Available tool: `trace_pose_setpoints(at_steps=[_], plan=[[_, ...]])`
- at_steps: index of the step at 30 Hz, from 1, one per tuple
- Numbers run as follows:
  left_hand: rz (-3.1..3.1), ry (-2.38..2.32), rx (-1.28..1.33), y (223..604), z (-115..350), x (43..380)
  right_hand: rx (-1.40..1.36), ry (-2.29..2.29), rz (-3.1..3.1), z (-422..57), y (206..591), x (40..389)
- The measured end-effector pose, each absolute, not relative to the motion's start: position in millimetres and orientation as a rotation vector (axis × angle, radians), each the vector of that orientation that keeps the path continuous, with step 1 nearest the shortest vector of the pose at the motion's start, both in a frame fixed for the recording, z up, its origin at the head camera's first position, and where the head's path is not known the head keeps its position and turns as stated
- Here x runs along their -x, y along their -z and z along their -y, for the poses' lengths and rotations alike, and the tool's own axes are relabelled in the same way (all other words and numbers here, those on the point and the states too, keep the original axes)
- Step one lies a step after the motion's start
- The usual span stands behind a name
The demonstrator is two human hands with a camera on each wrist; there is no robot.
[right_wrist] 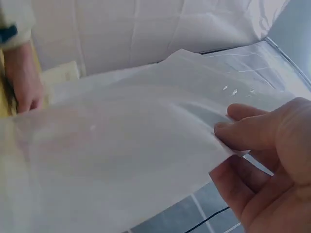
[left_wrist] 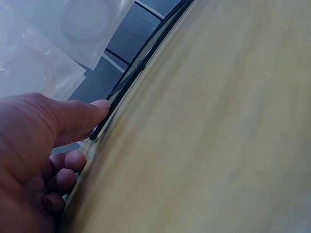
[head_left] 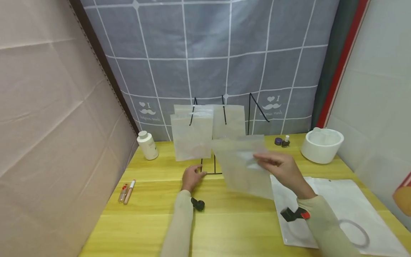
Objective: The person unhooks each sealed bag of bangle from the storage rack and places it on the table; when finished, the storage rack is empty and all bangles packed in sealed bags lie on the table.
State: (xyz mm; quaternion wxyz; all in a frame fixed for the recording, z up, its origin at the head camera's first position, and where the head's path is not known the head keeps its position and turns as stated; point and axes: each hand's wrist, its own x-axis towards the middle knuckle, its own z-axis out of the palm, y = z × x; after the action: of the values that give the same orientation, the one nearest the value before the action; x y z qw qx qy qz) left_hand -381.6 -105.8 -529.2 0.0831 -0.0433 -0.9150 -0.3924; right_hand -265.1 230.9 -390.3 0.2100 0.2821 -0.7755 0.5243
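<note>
My right hand (head_left: 282,169) pinches a frosted, translucent plastic bag (head_left: 240,175) near its upper right side, holding it in front of a black wire rack (head_left: 249,117). In the right wrist view, thumb and fingers grip the edge of this bag (right_wrist: 121,145), which has a faint pinkish shape inside. My left hand (head_left: 191,177) holds the rack's lower left corner, with the thumb against the black wire (left_wrist: 141,63) in the left wrist view. Similar bags hang from the rack's left hook (head_left: 192,139) and middle hook (head_left: 224,116). The right hook has no bag on it.
White bags (head_left: 340,200) lie flat at the right, a ring shape showing in one. Behind them stand a white round container (head_left: 322,147), a small dark bottle (head_left: 285,142) and a purple lid (head_left: 278,141). A white bottle (head_left: 148,145) and two slim cosmetic tubes (head_left: 129,192) are at left.
</note>
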Motion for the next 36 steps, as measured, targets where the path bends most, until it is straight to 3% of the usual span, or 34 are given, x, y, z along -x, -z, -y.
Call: trace_pose_setpoints(at_steps=[7, 13, 20, 36], plan=[[2.745, 1.162, 0.11, 532, 108, 384, -0.126, -1.784, 2.683, -266, 426, 250], [2.739, 1.185, 0.116, 530, 110, 381, 0.11, -1.705, 2.937, -283, 479, 267], [2.752, 1.151, 0.122, 531, 108, 382, -0.047, -1.516, 3.022, -285, 501, 272], [2.756, 1.154, 0.114, 530, 106, 383, -0.199, -1.271, 3.109, -279, 498, 267]])
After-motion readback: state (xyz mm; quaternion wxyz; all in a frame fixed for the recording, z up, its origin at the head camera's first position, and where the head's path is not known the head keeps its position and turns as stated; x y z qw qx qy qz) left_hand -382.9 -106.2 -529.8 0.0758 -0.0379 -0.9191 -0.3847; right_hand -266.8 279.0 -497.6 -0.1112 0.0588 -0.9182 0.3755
